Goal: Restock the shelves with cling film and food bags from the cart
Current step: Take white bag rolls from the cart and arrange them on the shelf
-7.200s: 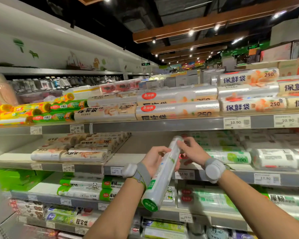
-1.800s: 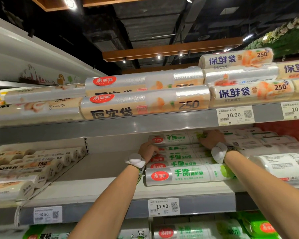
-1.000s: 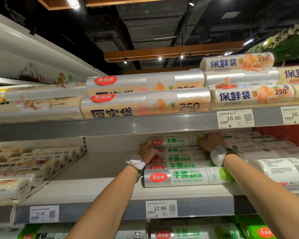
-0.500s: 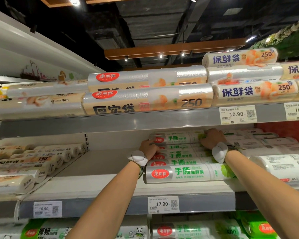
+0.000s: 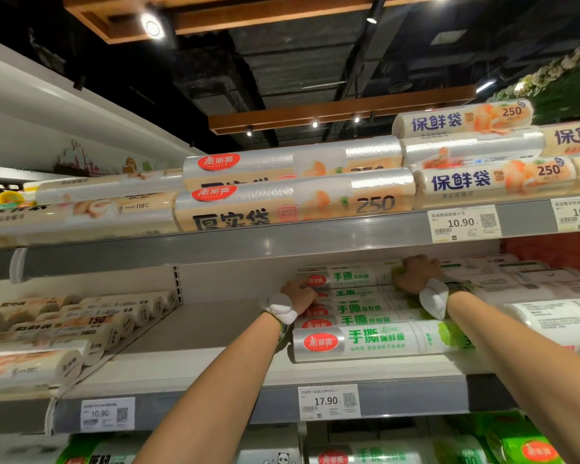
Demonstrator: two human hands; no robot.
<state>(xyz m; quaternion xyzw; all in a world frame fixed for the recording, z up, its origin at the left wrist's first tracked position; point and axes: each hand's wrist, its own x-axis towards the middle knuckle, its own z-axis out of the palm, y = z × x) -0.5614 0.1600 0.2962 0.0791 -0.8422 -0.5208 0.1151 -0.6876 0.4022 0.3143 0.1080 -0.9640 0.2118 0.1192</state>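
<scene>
Bare shelf floor (image 5: 215,329) open between cling film stack (image 5: 375,339) and beige rolls (image 5: 81,323); upper shelf lip (image 5: 248,252) low overhead.

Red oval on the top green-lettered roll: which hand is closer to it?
Left. The left hand holds the top roll right beside its red oval, touching it; the right hand holds the same roll at its other end, away from the oval.

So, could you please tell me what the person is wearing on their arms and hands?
Both forearms are bare, with no sleeves, and there are no gloves on the left hand or the right hand. The left wrist carries a rounded white plastic pod on a strap. The matching right-wrist pod sits on a dark grey band. No cables or markings are visible.
</scene>
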